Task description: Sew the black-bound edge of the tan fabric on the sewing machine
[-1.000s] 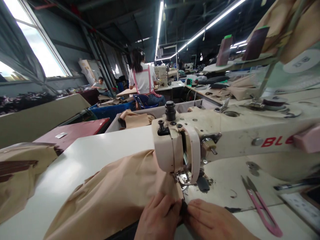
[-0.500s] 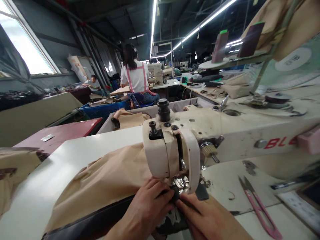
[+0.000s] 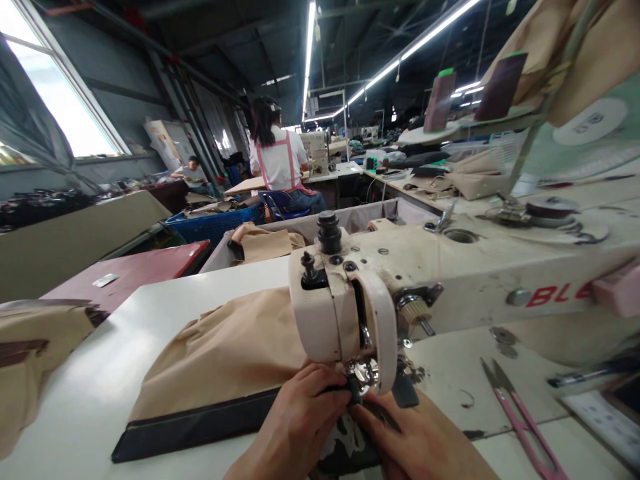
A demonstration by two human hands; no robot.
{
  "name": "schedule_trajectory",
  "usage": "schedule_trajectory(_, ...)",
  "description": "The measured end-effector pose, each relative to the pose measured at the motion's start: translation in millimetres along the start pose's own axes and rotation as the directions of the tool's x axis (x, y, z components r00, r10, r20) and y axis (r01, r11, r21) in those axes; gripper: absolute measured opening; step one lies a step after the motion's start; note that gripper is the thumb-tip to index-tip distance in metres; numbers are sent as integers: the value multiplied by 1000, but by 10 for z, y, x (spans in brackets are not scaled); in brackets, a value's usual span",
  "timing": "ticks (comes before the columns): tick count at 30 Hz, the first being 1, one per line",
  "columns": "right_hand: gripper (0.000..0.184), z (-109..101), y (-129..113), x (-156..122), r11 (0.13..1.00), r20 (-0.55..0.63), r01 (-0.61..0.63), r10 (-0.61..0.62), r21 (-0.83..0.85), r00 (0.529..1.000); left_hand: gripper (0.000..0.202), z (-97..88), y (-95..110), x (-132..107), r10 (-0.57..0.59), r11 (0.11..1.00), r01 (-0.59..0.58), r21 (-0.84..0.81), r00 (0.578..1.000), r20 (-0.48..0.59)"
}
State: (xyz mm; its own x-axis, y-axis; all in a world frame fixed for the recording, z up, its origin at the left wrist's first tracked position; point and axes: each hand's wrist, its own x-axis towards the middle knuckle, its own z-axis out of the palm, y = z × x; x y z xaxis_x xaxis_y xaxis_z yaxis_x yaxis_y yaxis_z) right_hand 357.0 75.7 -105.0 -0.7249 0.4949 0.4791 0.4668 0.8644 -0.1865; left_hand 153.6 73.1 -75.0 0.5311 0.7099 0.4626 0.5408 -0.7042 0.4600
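Note:
A tan fabric piece (image 3: 225,340) with a black band (image 3: 200,423) along its near edge lies on the white table, left of the sewing machine (image 3: 320,313). My left hand (image 3: 303,417) is closed, its fingertips pinching the dark edge just left of the metal presser foot (image 3: 367,373). Right of it, my right hand (image 3: 417,437) is closed too, thumb and fingers on the same dark edge in front of the foot. The needle and the fingertips' exact grip are partly hidden.
Pink-handled thread snips (image 3: 523,420) lie on the table at the right. A grey-lined bin (image 3: 210,260) with tan pieces stands beyond the table. Thread cones (image 3: 440,100) stand at the back right. A person in a white shirt (image 3: 280,160) sits ahead, facing away.
The fabric has shifted towards the machine, and the left end of its black band now shows whole on the table. Both hands remain by the presser foot. The view has tilted slightly.

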Motion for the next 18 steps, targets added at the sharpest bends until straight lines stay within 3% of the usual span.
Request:
schedule_trajectory(5,43,-75,-66,25,999,-80,-36,38,29,996,19,72,15,-28,-21,999,19,-34,998,-59)
schedule_trajectory(13,46,-199,-136,27,990,29,-135,133,48,991,16,41,-9,-59,-72,997,74,39,996,-53)
schedule_trajectory(18,38,-161,-107,30,994,-16,-103,104,41,994,18,59,-2,-58,-60,997,65,41,993,-101)
